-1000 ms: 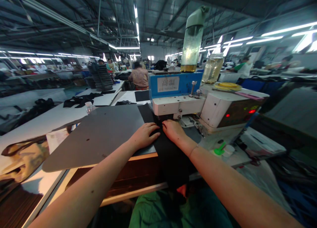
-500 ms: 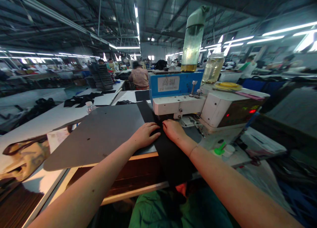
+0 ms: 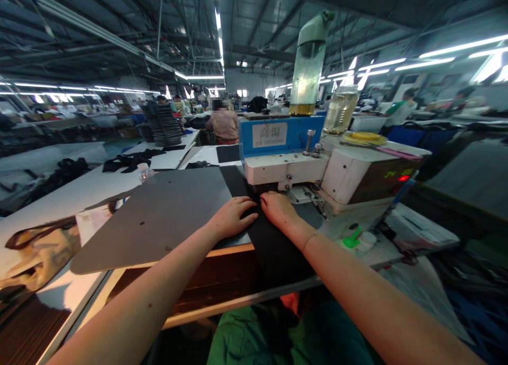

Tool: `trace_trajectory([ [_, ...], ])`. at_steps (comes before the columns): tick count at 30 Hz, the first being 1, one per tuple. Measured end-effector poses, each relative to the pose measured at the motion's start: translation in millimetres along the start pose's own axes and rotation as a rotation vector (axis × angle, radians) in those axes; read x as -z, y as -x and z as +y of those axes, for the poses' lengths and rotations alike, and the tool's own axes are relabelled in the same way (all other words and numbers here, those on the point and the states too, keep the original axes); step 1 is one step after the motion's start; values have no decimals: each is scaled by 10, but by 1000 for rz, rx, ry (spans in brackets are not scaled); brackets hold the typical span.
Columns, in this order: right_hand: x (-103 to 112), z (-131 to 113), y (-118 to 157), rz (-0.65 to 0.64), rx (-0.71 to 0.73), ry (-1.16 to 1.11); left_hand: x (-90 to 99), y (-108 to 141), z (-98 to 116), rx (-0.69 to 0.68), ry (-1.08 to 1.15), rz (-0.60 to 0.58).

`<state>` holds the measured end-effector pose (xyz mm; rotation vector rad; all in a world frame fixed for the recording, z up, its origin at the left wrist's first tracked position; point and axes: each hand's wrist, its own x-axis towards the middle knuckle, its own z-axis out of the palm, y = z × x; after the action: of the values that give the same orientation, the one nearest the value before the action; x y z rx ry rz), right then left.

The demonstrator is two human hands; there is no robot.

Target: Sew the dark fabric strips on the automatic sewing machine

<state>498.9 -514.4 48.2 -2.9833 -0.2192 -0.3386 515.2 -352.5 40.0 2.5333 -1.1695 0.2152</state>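
A long black strip of material [image 3: 273, 248] runs from the table's front edge, beneath both hands, and along the left side of a blue and white machine [image 3: 283, 170]. My left hand [image 3: 236, 214] rests on the strip's left edge, palm down, fingers stretched and thumb apart. Close beside it, my right hand [image 3: 275, 206] has its fingers curled together on the strip, right by the machine's head. The fingertips of the right hand are partly hidden. Under my left forearm lies a large grey board [image 3: 159, 211] with a rounded corner.
A bottle of yellowish liquid [image 3: 307, 79] and a jar [image 3: 341, 111] stand on the machine. Right of it are a green-tipped small container [image 3: 353, 239] and a control box with red digits [image 3: 387, 180]. Beige cloth [image 3: 43, 251] lies left. A person [image 3: 223, 124] sits ahead.
The strip's near end has slid forward, away from my lap, so more of the table's front edge shows. Both hands are in almost the same place.
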Motion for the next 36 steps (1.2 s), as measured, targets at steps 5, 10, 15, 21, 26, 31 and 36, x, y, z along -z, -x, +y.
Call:
trace_trajectory([
  [5,2,3,-5,-18,-4,16,-7,3,-8,-2,3,0],
  [10,-6,6,-8,-17,2,20,-6,1,-11,-2,10,-5],
  [15,-7,1,-6,7,10,26,22,-18,-16,1,33,-35],
  [21,17,-16,-8,1,9,32,65,-106,-79,20,63,-68],
  [26,13,-20,-21,16,12,34,59,-190,-196,22,35,-62],
  [31,-28,-26,-39,44,6,52,18,-299,-351,40,14,-48],
  [36,-44,-12,-60,53,26,39,-56,-445,-554,132,0,-12],
])
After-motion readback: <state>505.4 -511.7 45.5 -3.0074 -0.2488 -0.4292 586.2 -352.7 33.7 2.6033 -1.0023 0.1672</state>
